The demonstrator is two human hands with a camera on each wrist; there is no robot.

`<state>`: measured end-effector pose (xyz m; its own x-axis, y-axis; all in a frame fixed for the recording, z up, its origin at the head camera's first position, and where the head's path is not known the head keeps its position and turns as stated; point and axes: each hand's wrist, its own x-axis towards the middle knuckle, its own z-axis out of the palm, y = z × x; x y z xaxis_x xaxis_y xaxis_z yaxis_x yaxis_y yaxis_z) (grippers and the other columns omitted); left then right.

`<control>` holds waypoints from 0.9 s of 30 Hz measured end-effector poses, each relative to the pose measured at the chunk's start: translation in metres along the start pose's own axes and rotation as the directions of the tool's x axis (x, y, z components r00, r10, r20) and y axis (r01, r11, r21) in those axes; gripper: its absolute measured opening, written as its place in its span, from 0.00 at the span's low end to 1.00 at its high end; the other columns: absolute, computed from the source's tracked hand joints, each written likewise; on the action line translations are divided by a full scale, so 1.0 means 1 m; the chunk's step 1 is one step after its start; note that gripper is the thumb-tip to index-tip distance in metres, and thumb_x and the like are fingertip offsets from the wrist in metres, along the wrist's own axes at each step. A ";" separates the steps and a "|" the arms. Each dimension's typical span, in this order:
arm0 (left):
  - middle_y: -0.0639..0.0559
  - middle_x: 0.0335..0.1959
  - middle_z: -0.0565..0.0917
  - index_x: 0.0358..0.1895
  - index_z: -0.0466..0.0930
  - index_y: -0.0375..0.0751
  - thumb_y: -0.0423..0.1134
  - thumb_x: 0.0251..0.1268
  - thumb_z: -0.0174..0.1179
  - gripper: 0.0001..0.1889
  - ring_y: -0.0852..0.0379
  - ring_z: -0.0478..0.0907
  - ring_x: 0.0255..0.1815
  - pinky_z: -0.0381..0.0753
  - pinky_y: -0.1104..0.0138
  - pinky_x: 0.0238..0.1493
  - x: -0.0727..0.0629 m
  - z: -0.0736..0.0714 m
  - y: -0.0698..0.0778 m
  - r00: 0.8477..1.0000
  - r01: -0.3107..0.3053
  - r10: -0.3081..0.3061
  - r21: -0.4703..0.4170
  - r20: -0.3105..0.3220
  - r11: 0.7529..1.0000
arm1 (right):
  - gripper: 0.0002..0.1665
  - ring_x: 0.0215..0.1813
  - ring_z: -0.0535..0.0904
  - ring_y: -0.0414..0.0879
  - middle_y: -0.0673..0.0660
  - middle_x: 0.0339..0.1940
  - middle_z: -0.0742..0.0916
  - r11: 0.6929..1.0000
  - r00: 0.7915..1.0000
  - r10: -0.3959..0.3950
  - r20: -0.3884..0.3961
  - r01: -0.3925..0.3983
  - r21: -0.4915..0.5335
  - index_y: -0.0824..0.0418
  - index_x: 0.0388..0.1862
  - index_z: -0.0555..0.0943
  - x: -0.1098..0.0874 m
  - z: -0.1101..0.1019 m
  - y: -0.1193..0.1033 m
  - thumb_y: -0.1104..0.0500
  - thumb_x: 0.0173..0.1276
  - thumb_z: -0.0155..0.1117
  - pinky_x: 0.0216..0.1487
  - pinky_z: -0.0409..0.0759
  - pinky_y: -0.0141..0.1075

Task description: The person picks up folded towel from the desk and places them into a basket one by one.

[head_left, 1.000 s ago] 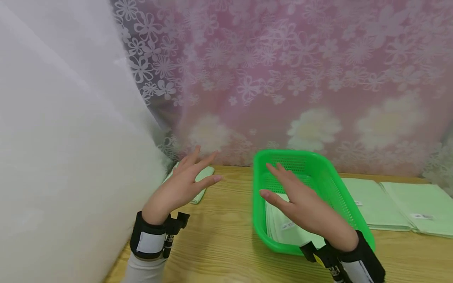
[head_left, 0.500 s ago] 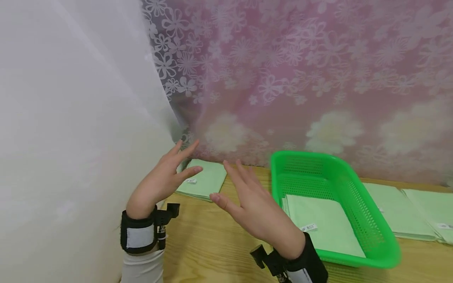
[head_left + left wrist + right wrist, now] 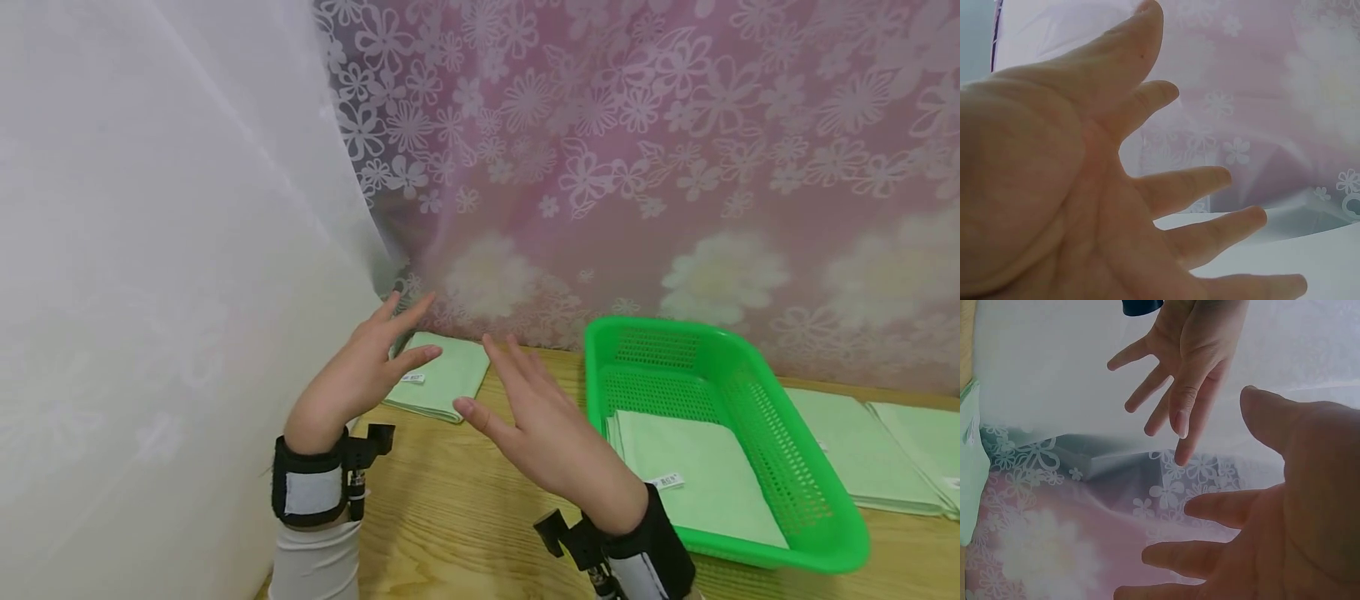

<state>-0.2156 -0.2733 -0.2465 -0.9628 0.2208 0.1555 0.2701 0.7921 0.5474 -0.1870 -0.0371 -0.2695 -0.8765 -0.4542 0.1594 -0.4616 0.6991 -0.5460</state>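
Both hands are held up with spread fingers and nothing in them. In the head view the left hand [image 3: 352, 379] is beside the white curtain, overlapping a folded pale green cloth [image 3: 450, 375] with a small white label. The right hand [image 3: 551, 437] hovers over the wooden table, left of a green plastic basket [image 3: 817, 467]. Inside that basket lies a stack of folded pale green cloth [image 3: 705, 467]. The left wrist view shows the bare palm of the left hand [image 3: 1104, 206]. In the right wrist view the fingers of the right hand [image 3: 1297, 506] point towards the left hand [image 3: 1188, 362].
More folded pale green cloths [image 3: 862, 450] lie on the wooden table [image 3: 450, 517] right of the basket. A white curtain [image 3: 165, 292] hangs close on the left. Behind the table hangs a pink flowered curtain [image 3: 600, 167].
The head view has turned left, so basket and cloths sit further right. The right hand has moved left from over the basket towards the left hand. Fingers stay spread.
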 end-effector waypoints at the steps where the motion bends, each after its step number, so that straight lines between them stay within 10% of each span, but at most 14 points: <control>1: 0.42 0.82 0.37 0.80 0.47 0.67 0.57 0.74 0.54 0.37 0.32 0.36 0.81 0.48 0.31 0.70 0.000 0.000 0.000 1.000 0.001 -0.001 0.001 -0.002 1.000 | 0.53 0.83 0.40 0.56 0.53 0.84 0.47 1.000 1.000 -0.003 -0.004 0.003 -0.001 0.41 0.83 0.42 0.000 0.000 0.000 0.20 0.67 0.41 0.72 0.54 0.66; 17: 0.42 0.82 0.38 0.81 0.47 0.65 0.59 0.72 0.55 0.39 0.32 0.38 0.81 0.49 0.31 0.70 0.004 0.001 -0.004 1.000 0.025 -0.025 0.007 -0.015 1.000 | 0.51 0.82 0.44 0.61 0.58 0.83 0.49 1.000 1.000 0.011 0.020 -0.010 -0.013 0.46 0.83 0.45 0.009 0.009 0.006 0.25 0.71 0.46 0.71 0.55 0.68; 27: 0.35 0.81 0.43 0.81 0.49 0.57 0.54 0.74 0.56 0.38 0.33 0.43 0.80 0.54 0.35 0.71 0.021 0.012 -0.032 1.000 0.012 -0.013 -0.035 -0.019 0.999 | 0.48 0.81 0.49 0.61 0.63 0.82 0.54 1.000 1.000 0.005 0.003 -0.006 0.021 0.53 0.83 0.50 0.031 0.025 0.021 0.33 0.75 0.50 0.72 0.56 0.65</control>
<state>-0.2450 -0.2873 -0.2704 -0.9660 0.1999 0.1642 0.2584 0.7743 0.5777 -0.2207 -0.0505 -0.2960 -0.8787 -0.4519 0.1540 -0.4537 0.6897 -0.5643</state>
